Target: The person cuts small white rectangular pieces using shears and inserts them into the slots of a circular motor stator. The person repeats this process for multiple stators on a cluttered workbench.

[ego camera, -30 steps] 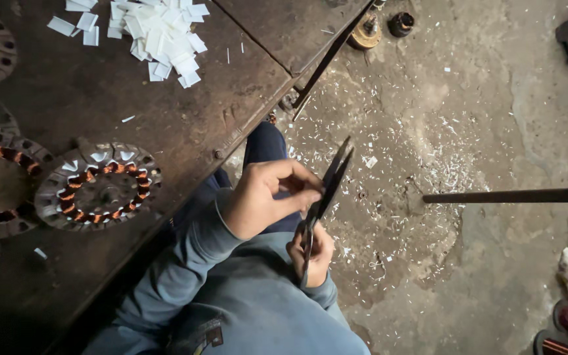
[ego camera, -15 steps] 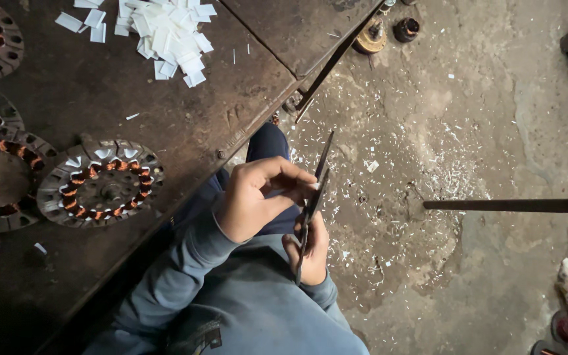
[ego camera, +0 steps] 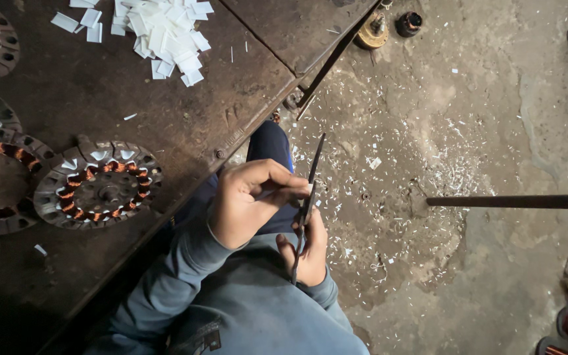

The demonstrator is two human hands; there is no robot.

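Centre frame, the right hand (ego camera: 307, 253) grips dark scissors (ego camera: 307, 204), blades up and nearly closed; the left hand (ego camera: 251, 204) pinches beside them. Left, a copper-wound stator (ego camera: 96, 187) on the workbench (ego camera: 185, 118); upper left, white paper slips (ego camera: 159, 33).

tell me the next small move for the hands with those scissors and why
Probably close the scissors to finish the snip. The right hand grips the handles low, the left hand pinches something too small to make out right at the blades, and white clippings litter the floor below, so a cut looks under way.
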